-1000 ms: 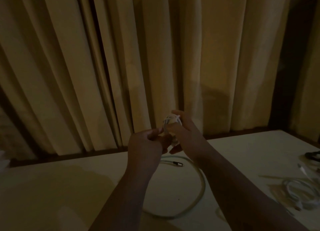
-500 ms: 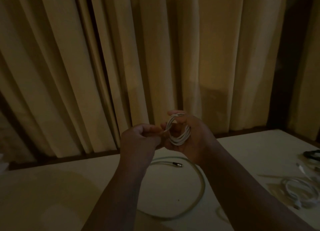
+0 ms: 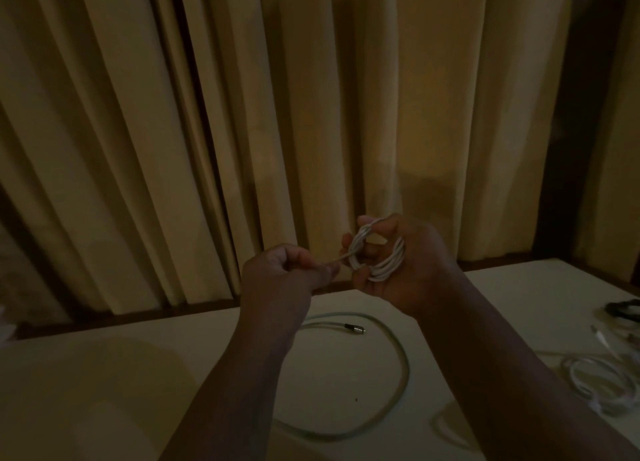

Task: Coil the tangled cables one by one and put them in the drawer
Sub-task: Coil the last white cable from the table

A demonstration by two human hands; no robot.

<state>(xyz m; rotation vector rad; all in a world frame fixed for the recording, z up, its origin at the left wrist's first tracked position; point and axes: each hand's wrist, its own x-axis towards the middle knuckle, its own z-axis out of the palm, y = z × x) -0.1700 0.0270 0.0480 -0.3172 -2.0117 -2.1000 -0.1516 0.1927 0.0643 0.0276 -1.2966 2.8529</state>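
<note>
My right hand (image 3: 412,270) holds a small coil of thin white cable (image 3: 384,263) up in front of the curtain, fingers curled through the loops. My left hand (image 3: 280,273) pinches the free end of that same cable, which runs taut from its fingertips to the coil. Below my hands, a thicker pale cable (image 3: 403,367) lies in one wide loop on the white table (image 3: 138,374), its metal plug (image 3: 355,328) pointing right. No drawer is in view.
A loose tangle of white cables (image 3: 595,381) lies at the table's right edge, with a dark cable (image 3: 623,310) behind it. Beige curtains (image 3: 311,114) hang close behind the table's far edge. The room is dim.
My right hand has turned so the coil faces me and its loops show. My left hand has drawn away to the left, pulling the free end out straight.
</note>
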